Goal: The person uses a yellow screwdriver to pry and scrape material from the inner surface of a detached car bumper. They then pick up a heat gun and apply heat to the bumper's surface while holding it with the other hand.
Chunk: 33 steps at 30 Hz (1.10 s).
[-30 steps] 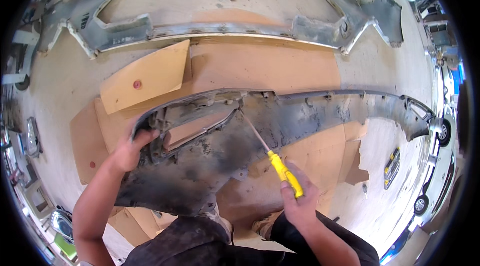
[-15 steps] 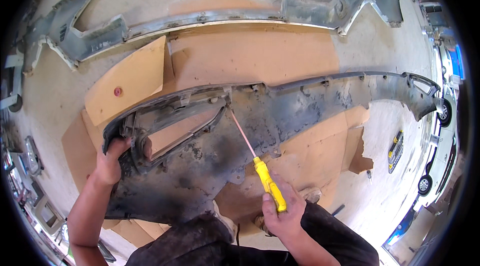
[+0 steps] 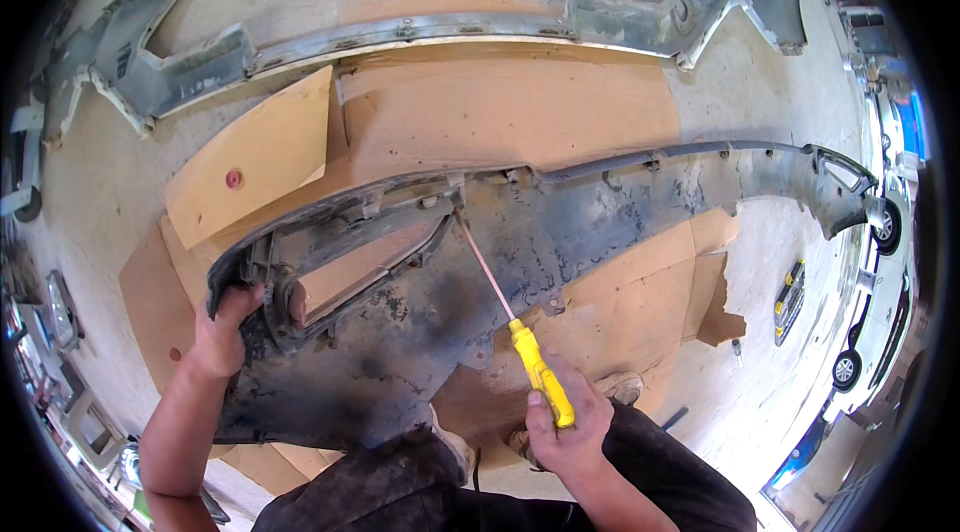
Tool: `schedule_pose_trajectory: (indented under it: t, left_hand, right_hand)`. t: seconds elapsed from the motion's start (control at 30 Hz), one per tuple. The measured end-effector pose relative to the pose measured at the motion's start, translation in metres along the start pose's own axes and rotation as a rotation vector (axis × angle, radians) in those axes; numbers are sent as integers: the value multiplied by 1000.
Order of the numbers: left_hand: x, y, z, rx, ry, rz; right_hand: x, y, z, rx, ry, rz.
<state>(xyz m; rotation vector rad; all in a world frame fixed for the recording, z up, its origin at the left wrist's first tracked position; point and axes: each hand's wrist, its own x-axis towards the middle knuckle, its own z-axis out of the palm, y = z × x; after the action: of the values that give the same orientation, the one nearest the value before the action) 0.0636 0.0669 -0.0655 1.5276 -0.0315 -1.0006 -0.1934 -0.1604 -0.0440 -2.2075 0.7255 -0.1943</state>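
Observation:
My left hand (image 3: 225, 332) grips the left end of a dirty dark bumper (image 3: 615, 212) lying across the cardboard, its fingers partly hidden around an opening in that end. My right hand (image 3: 575, 422) is closed on the yellow handle (image 3: 535, 372) of a screwdriver. The pink-tinged shaft (image 3: 485, 274) reaches up and left across the bumper, and its tip touches the inner side near the upper edge, just right of the long opening. Under the bumper are brown cardboard sheets (image 3: 500, 107), one lighter flap (image 3: 250, 157) having a red spot.
A second grey bumper (image 3: 680, 22) lies along the far side. At right are a black-and-yellow tool case (image 3: 788, 302) and white cars (image 3: 875, 332). Assorted parts (image 3: 62, 312) lie at left. My shoes and legs (image 3: 400, 482) are below the bumper.
The whole scene has shifted up and left in view since a second ago. My right hand and screwdriver handle sit lower and further left. The tip stays at about the same spot on the bumper.

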Motion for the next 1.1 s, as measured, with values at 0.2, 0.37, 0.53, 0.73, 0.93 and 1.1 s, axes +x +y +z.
schedule_pose_trajectory:
  t: [0.2, 0.37, 0.53, 0.73, 0.93, 1.1]
  left_hand:
    - [-3, 3, 4, -25, -25, 30]
    - [-3, 2, 3, -14, -37, 51]
    - [-4, 1, 3, -35, -43, 68]
    - [-5, -2, 4, -55, -43, 70]
    - [-5, 5, 11, -29, -47, 83]
    - [-4, 4, 12, -61, -37, 35]
  right_hand:
    - [2, -1, -1, 1, -35, 34]
    - [1, 0, 1, 9, -23, 18]
    - [-1, -3, -1, 37, -61, 122]
    - [-8, -38, 10, 966, -162, 992]
    - [-4, -43, 15, 1041, -290, 1039]
    - [-6, -41, 24, -108, -410, 335]
